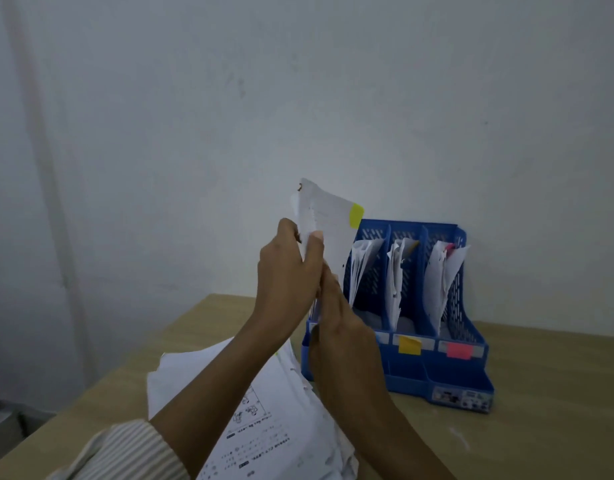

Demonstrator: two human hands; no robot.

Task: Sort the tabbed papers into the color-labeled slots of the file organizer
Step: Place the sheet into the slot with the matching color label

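Note:
My left hand (291, 268) grips a white paper with a yellow-green tab (328, 220), held upright above the leftmost part of the blue file organizer (454, 372). My right hand (340, 323) reaches along the sheet's lower edge, in front of the organizer's left slots; whether it pinches the paper is hidden. The organizer has an orange-yellow label (409, 344) and a pink label (458, 350) on its front; papers stand in the three visible slots. A stack of loose papers (264, 424) lies on the table under my forearms.
The organizer stands on a wooden table (547, 393) against a pale wall. The table's left edge runs diagonally at the lower left. A striped sleeve (125, 452) covers my left forearm.

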